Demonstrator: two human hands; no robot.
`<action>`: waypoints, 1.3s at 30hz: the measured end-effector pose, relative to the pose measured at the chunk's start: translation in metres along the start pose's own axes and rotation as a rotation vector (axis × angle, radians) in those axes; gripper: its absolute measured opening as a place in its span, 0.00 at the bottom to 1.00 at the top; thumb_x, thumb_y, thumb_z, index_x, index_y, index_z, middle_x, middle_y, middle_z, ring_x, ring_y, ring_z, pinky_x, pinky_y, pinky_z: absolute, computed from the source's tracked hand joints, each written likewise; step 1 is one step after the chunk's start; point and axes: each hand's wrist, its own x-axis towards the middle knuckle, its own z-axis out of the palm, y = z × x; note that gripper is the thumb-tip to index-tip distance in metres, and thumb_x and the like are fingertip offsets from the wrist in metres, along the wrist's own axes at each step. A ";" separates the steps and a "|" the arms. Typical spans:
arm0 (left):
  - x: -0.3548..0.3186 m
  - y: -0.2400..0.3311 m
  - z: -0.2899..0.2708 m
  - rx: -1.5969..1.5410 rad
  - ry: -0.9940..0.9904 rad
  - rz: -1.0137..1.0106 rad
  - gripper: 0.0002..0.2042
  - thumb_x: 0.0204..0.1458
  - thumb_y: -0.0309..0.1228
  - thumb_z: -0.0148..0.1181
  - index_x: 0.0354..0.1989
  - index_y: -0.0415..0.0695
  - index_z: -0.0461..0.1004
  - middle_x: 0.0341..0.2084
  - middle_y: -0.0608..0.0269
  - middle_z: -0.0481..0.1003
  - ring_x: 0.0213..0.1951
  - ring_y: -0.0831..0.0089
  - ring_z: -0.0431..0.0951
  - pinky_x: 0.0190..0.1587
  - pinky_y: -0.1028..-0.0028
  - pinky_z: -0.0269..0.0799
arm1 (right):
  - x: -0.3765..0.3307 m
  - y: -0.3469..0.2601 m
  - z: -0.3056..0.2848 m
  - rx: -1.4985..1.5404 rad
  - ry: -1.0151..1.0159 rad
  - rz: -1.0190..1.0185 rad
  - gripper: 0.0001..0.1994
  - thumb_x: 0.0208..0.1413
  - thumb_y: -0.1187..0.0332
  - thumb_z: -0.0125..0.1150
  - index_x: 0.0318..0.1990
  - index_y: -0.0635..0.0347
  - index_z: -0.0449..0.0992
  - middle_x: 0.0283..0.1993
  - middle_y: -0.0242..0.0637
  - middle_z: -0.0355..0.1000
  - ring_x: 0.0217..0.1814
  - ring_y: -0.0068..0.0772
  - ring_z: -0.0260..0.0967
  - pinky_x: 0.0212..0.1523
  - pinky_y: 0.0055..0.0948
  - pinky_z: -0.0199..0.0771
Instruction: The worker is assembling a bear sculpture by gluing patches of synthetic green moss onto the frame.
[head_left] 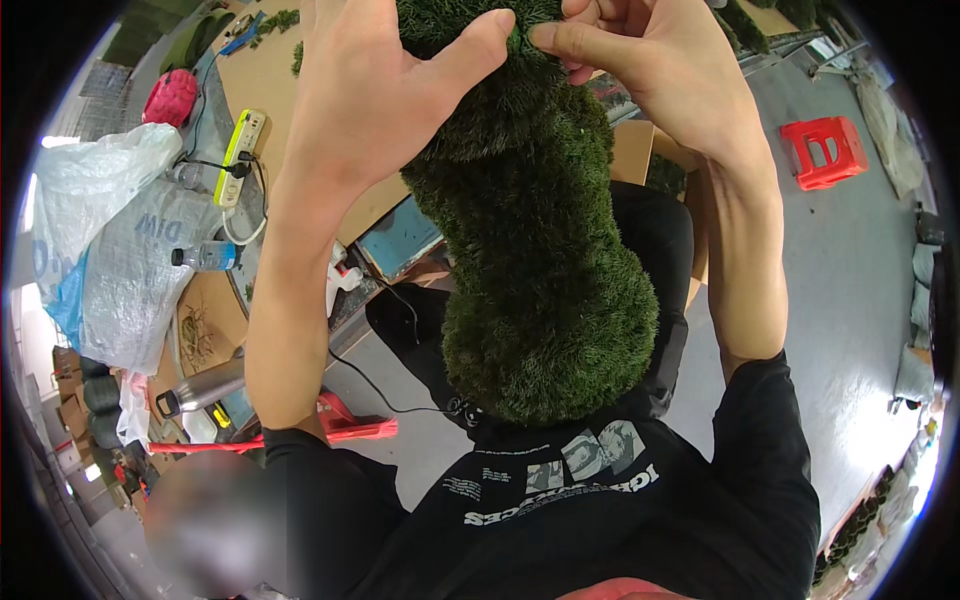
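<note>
A dark green figure of artificial grass [548, 290], rounded and lumpy like a topiary, rests on my lap and stretches up past the top of the picture. My left hand [385, 100] holds the upper part of it. Its thumb presses into the grass, while the other fingers are cut off or hidden at the upper edge. Close to that thumb tip, my right hand [655, 70] is closed in a pinch against the grass. A brighter green spot shows between the two thumbs. What the right fingertips pinch is too small to make out.
On the left, a table [290, 95] bears a power strip [240, 158], a plastic bottle [205, 257] and a metal flask [203, 390]. Plastic sacks [140, 250] lie beside it. A black cable [375, 385] hangs near my legs. A red stool [823, 153] stands on the right floor.
</note>
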 end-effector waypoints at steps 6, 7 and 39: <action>0.003 0.001 0.000 0.017 0.012 0.031 0.31 0.54 0.34 0.67 0.64 0.35 0.65 0.57 0.41 0.69 0.61 0.48 0.68 0.66 0.59 0.61 | 0.006 -0.004 -0.002 -0.017 -0.026 0.069 0.10 0.56 0.78 0.69 0.32 0.61 0.70 0.24 0.30 0.72 0.24 0.18 0.70 0.27 0.20 0.71; 0.003 0.000 0.001 0.014 0.013 0.030 0.31 0.54 0.34 0.67 0.64 0.35 0.65 0.57 0.41 0.69 0.61 0.48 0.68 0.66 0.59 0.61 | 0.007 -0.005 -0.002 -0.044 -0.032 0.071 0.10 0.56 0.79 0.68 0.32 0.61 0.69 0.24 0.30 0.72 0.24 0.18 0.70 0.27 0.20 0.71; 0.010 0.019 -0.005 0.166 -0.102 -0.144 0.31 0.54 0.34 0.67 0.65 0.40 0.65 0.60 0.45 0.69 0.64 0.53 0.66 0.69 0.60 0.58 | -0.016 0.020 -0.020 0.259 -0.100 -0.088 0.10 0.60 0.81 0.60 0.47 0.68 0.69 0.37 0.38 0.77 0.36 0.25 0.75 0.38 0.24 0.76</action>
